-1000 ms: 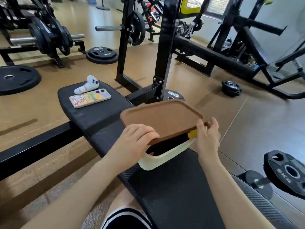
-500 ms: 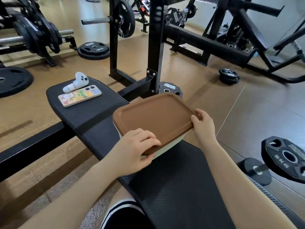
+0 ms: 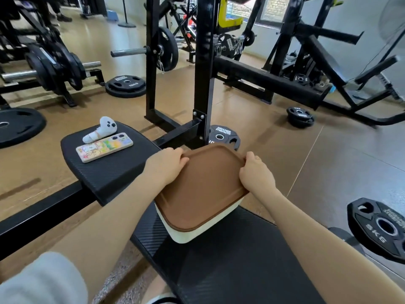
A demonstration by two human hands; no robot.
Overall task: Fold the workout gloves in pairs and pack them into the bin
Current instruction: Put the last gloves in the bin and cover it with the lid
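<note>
A cream bin (image 3: 192, 232) stands on the black bench pad (image 3: 230, 260), covered flat by its brown lid (image 3: 201, 194). My left hand (image 3: 165, 166) presses on the lid's far left corner with curled fingers. My right hand (image 3: 256, 175) grips the lid's far right edge. The gloves are hidden inside the shut bin; none show.
A phone in a colourful case (image 3: 104, 148) and a white controller (image 3: 100, 129) lie on the bench's far end. A black rack upright (image 3: 203, 84) rises just behind the bin. Weight plates (image 3: 379, 227) lie on the floor to the right and beyond (image 3: 300, 116).
The lid, tilted open a second ago with the bin's inside showing, now lies flat on the bin. Both hands slid from the near edge to the far corners.
</note>
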